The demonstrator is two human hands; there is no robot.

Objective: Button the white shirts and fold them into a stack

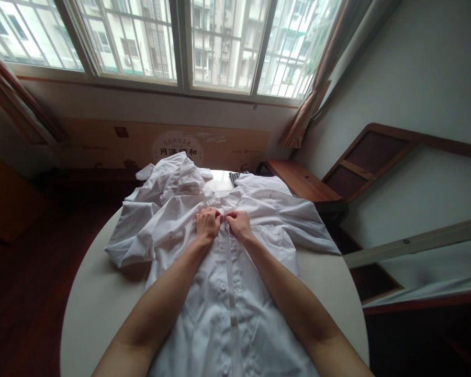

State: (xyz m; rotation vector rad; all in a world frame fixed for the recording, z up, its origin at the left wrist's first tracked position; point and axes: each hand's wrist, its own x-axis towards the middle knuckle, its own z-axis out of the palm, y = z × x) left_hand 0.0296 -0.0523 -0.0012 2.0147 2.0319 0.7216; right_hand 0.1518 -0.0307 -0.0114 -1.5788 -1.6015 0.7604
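A white button-up shirt (204,293) lies face up, its collar toward the window and its sleeves spread to both sides. Its front hangs open in a narrow gap below my hands, with small buttons along the left edge of that gap. My left hand (209,222) pinches the left front edge near the upper placket. Just right of it, my right hand (238,224) pinches the opposite front edge. The fingertips nearly meet; whether a button sits between them is hidden.
The shirt rests on a round white table (90,303). More crumpled white cloth (172,175) is heaped at the back left, and a striped dark cloth (233,179) shows behind the collar. Beyond are a wooden desk (298,180), a wooden rail frame (371,157) and a barred window.
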